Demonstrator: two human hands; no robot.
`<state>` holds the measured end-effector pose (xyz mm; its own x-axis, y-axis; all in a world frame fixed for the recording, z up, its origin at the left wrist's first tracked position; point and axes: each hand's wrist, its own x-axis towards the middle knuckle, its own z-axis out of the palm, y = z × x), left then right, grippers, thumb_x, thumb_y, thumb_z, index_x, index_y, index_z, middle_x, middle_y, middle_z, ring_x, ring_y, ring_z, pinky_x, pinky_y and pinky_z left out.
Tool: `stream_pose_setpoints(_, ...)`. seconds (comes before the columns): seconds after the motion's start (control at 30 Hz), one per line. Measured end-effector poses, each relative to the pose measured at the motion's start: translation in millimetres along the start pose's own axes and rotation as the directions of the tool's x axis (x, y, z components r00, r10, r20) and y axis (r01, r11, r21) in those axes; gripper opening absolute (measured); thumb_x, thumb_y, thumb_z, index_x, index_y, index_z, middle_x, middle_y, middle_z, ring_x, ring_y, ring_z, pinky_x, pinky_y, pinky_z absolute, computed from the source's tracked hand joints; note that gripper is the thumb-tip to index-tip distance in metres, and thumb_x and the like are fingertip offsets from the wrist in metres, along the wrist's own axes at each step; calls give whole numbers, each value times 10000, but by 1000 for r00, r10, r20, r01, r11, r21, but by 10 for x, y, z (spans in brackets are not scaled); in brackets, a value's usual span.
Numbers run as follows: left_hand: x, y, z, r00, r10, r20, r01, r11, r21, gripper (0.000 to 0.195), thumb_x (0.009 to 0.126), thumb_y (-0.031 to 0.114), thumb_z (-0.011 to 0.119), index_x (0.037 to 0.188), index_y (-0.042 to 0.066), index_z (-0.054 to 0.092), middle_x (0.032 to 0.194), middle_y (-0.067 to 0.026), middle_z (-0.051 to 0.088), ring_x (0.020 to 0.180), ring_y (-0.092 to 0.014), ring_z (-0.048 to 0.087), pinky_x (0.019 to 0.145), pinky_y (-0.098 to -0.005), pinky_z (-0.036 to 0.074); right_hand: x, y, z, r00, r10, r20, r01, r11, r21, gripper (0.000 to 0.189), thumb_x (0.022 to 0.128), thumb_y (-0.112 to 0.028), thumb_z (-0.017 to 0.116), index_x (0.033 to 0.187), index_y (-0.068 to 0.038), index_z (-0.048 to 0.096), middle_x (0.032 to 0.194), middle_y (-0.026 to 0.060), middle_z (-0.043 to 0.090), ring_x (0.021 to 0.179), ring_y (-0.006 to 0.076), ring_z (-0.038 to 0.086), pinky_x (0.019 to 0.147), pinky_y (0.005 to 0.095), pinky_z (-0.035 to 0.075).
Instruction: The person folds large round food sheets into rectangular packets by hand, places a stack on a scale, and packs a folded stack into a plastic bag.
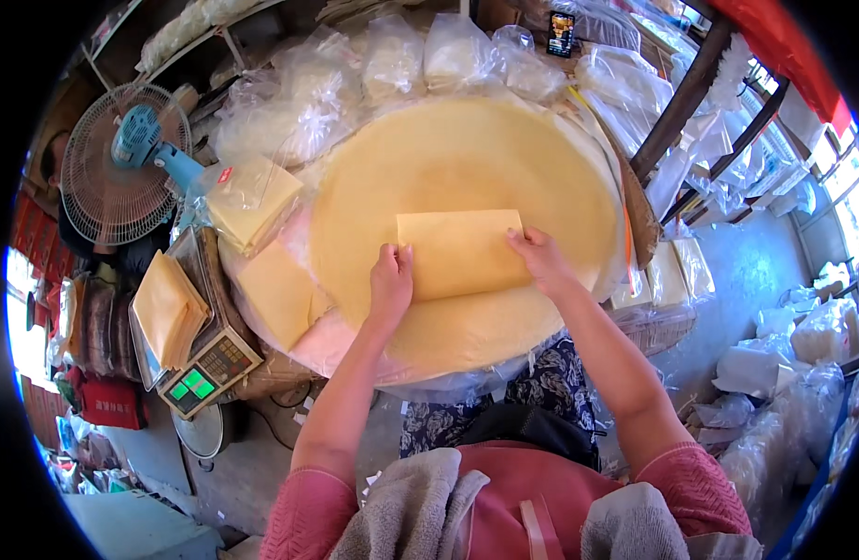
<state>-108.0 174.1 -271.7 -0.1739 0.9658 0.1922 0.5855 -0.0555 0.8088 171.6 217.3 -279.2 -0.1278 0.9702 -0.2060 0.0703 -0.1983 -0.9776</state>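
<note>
A large round stack of thin, tan, pancake-like sheets (464,147) lies before me. On its near half is a folded rectangular sheet (464,252) of the same tan material. My left hand (391,283) grips its left edge between thumb and fingers. At its upper right edge, my right hand (541,259) pinches it with thumb and fingers. Further folded sheets (279,287) lie left of the round stack. Beyond them sits a clear plastic bag of folded sheets (251,203). Another folded pile (167,308) rests on a digital scale (209,371) with a lit green display.
A blue pedestal fan (137,136) stands at the upper left, with a person partly hidden behind it. Filled plastic bags (394,59) line the far side. A phone (561,33) stands upright behind them. Dark posts (685,98) rise at the right, near more bagged goods (825,332).
</note>
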Motion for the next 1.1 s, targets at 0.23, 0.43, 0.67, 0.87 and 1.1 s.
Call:
stream_pose_setpoints(0.23,-32,403,75,969,243,-44,-198,872,448,520,938,349,594,1349,59,462,1357,-165,481,1219,-319,482,984,-469,401,57,-76,196,913,-242,-329,3,810,-587,379,920,-342,637,796,6,554,681,147,585,631,269,555,595,414,423)
stream_pose_setpoints(0.43,75,425,320,964,177,198,-262,759,596,712,942,536,486,1515,144,327,1598,-128,231,1489,-348,147,1150,-635,109,106,-89,322,899,-341,-275,25,667,-745,434,899,-282,645,1222,-15,533,1129,243,620,1017,408,608,864,463,492)
stream_pose_setpoints(0.67,86,325,382,968,141,208,-239,776,584,773,920,595,473,1530,154,297,1612,-110,208,1493,-345,142,1152,-642,101,109,-165,385,820,-487,301,357,24,-934,625,955,-282,551,1514,-147,305,1554,140,290,1416,374,291,1102,592,282)
stream_pose_setpoints(0.87,-241,237,24,978,-59,-199,40,995,-94,516,874,264,666,1311,61,482,1231,-186,572,1203,-315,528,984,-444,436,-30,-293,525,889,-376,260,289,20,-957,491,985,-283,480,1445,-131,401,1493,125,385,1329,359,388,1081,586,299)
stream_pose_setpoints(1.1,-1265,76,-570,860,-478,178,471,610,-637,343,868,161,670,1137,-10,547,966,-76,649,851,-110,602,708,-275,491,-750,-262,1042,785,-342,516,619,405,-673,370,937,-259,537,1257,-82,598,1212,152,642,1105,355,558,973,534,392)
